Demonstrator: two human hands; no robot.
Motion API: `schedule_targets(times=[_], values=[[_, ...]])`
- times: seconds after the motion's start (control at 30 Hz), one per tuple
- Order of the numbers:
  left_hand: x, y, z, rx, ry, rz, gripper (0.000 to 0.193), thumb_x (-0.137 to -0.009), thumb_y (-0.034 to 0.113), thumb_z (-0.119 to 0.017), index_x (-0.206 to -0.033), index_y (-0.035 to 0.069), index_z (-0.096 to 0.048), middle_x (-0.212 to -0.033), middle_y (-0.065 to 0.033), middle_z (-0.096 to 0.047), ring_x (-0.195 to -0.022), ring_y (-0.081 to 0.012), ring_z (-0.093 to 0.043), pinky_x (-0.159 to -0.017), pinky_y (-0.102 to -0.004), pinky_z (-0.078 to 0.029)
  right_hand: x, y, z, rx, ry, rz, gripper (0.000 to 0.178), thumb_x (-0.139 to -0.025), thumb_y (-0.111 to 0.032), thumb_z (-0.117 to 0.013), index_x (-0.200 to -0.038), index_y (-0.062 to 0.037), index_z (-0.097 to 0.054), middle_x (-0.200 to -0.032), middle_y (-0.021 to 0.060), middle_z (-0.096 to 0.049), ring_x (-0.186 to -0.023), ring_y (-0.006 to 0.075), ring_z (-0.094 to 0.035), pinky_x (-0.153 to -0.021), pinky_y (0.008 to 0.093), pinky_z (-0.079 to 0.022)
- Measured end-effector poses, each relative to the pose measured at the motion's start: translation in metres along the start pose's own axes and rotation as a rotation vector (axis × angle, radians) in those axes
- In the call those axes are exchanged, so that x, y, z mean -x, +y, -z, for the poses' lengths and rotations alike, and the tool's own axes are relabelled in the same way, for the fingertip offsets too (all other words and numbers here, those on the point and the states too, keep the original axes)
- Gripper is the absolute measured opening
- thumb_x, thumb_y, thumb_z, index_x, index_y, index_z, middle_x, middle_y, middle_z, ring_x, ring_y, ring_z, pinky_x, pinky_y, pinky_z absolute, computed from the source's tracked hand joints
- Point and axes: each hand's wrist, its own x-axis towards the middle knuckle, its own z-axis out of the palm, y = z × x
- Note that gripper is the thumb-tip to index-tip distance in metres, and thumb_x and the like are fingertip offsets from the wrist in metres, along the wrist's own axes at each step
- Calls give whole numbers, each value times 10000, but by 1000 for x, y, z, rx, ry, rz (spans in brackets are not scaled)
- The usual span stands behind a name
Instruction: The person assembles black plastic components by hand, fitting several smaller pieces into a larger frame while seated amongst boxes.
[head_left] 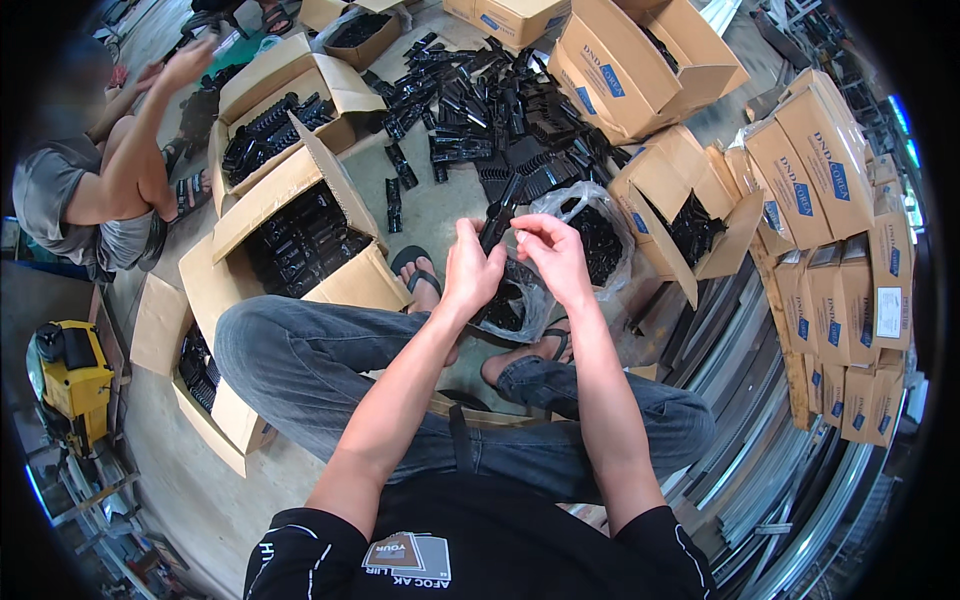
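Left hand (472, 268) has its grip round a black part (505, 207); I can't tell about right hand (560, 258). Slackening could drop it.

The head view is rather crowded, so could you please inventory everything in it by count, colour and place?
Black part: one, black, in the left hand
Loose black parts: many, black, floor ahead
Open cardboard boxes: several, brown, around the loose parts
Plastic bags: at least two, clear, by the hands
Stacked boxes: many, brown, right
Long strips: many, grey, lower right
Machine: one, yellow and black, left
Co-worker: one, grey clothing, upper left
Left hand: one, bare, centre
Right hand: one, bare, beside the black part
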Motion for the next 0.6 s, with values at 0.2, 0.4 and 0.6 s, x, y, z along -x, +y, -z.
schedule_targets(times=[0.2, 0.4, 0.6], values=[[2, 8, -1, -52, 27, -43, 401, -880, 112, -653, -1169, -45, -424, -943, -294, -671, -869, -414, -697, -756, -450, -537, 2, 4, -15, 149, 103, 102, 147, -849, 11, -696, -989, 27, -655, -862, 72, -701, -776, 113, -658, -701, 266, -546], [2, 7, -1, -76, 44, -56, 391, -889, 101, -637, -1180, -35, -414, -917, -296, -674, -887, -428, -694, -755, -466, -537, 6, 0, -25, 229, 136, 157, 134, -833, 20, -709, -952, 26, -648, -854, 97, -698, -744, 137, -668, -667, 285, -540], [2, 7, 0, -61, 67, -84, 383, -888, 92, -625, -1174, -36, -404, -901, -300, -668, -860, -459, -679, -737, -499, -526, 6, -1, -30, 326, 189, 290, 122, -818, 35, -707, -910, 19, -629, -837, 115, -663, -693, 192, -662, -623, 306, -530]])
